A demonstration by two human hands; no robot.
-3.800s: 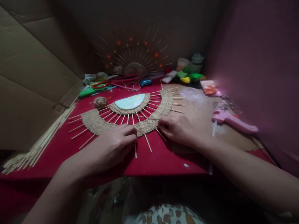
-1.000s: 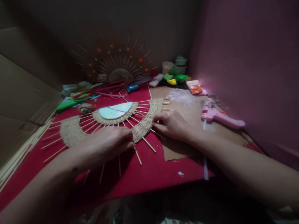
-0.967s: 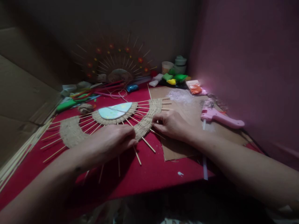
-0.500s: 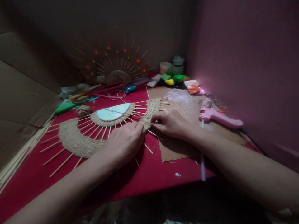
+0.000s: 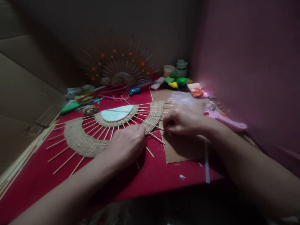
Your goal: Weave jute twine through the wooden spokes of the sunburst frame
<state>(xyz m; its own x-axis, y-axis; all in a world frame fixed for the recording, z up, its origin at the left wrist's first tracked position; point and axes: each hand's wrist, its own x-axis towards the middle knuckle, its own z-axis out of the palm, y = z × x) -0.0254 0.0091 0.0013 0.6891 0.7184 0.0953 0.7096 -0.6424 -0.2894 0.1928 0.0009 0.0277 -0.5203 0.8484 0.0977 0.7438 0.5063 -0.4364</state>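
A half-round piece of jute weave on wooden skewers [image 5: 79,142] lies flat on the red table [image 5: 150,175], with a pale blue half disc [image 5: 116,113] at its centre. My left hand [image 5: 126,145] presses down on the outer woven band at its near edge. My right hand [image 5: 181,121] sits just right of the weave's right end with its fingers pinched together, apparently on a thin jute strand that I can barely make out.
A pink glue gun [image 5: 225,120] lies right of my right hand on a cardboard sheet [image 5: 182,150]. A twine ball [image 5: 90,109], a finished sunburst piece [image 5: 122,67], clay packets [image 5: 175,82] and cups crowd the back. Spare skewers [image 5: 21,162] line the left edge.
My left hand slid right along the woven band, uncovering its left part. My right hand drew away to the right of the weave's end.
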